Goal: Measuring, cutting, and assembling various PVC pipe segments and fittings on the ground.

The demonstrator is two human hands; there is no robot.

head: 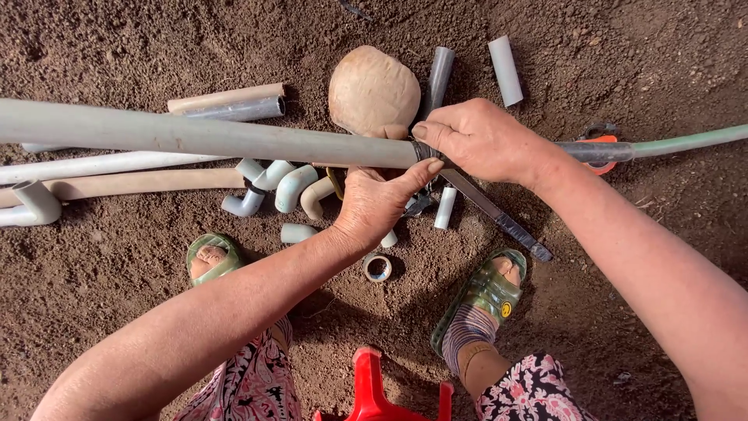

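Red stool [372,390] below; pipe [202,138] between fingers [425,166].

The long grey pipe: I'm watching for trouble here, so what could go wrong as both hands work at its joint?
The long grey pipe extends far to the left unsupported, so it could sag or twist while the left hand and right hand grip the joint. The dark strip trailing from the joint might drag in the soil and pick up dirt. Loose elbow fittings lie close to the sandalled feet, a possible trip.
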